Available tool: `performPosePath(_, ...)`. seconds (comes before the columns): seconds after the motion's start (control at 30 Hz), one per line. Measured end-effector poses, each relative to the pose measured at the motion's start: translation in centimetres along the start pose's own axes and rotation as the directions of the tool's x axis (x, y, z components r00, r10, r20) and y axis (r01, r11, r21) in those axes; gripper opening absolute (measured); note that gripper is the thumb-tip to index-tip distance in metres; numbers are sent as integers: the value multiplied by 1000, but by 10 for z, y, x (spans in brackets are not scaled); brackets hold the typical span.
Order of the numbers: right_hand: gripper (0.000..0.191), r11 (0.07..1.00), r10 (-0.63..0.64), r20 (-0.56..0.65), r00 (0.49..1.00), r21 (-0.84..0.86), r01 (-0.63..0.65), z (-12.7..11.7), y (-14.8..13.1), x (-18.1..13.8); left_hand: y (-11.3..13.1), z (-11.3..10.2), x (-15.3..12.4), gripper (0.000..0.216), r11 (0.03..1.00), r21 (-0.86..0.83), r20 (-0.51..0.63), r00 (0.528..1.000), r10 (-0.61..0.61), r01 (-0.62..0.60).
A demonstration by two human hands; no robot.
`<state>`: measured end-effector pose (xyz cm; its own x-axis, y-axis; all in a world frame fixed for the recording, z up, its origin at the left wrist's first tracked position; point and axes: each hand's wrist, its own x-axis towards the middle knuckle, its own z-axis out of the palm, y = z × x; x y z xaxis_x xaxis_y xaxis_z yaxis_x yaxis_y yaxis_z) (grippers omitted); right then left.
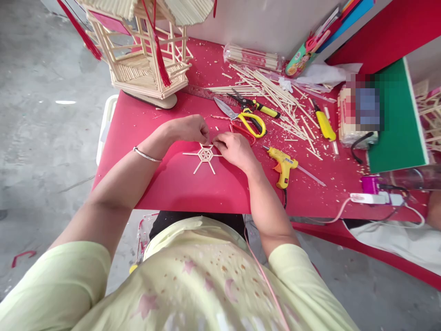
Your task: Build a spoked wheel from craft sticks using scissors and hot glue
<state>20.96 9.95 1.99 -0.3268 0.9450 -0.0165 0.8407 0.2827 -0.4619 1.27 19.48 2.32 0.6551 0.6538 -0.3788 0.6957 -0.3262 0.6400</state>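
Observation:
A small six-sided frame of thin wooden sticks [206, 154] lies flat on the red tabletop, its arms spreading outward like a spider web. At its far side my left hand [193, 129] is closed, fingers curled down by the tip of an arm. My right hand [235, 149] pinches close beside it, thumb and forefinger at the far right arm. A short pale stick shows between the fingertips of both hands. What each hand grips is too small and covered to make out. Yellow-handled scissors [252, 124] lie open just beyond my right hand.
A stick-built pavilion [148, 64] with red tassels stands at the back left. Loose sticks [272, 92] and cutters [268, 109] lie behind the scissors. A yellow glue gun [284, 166], a yellow-handled knife [324, 123] and a white power strip [377, 198] are to the right.

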Motion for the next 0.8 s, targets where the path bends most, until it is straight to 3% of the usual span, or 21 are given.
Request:
performPosePath(0.2, 25, 999, 11, 9, 1000, -44, -11, -1, 0, 0, 5, -2, -4, 21, 1000, -12, -23, 1000, 21, -21)
performPosePath(0.3, 24, 998, 26, -9, 1000, -61, -26, -3, -1, -1, 5, -2, -4, 23, 999, -23, -113, 993, 22, -24)
performPosePath(0.53, 27, 981, 152, -197, 969, -86, -172, -8, -2, -1, -1, 1, 2, 26, 999, -16, -283, 958, 43, -50)
performPosePath(0.8, 27, 986, 115, -170, 979, -100, -134, -8, -5, -3, 8, 3, -5, 18, 988, 132, -140, 985, 100, -81)
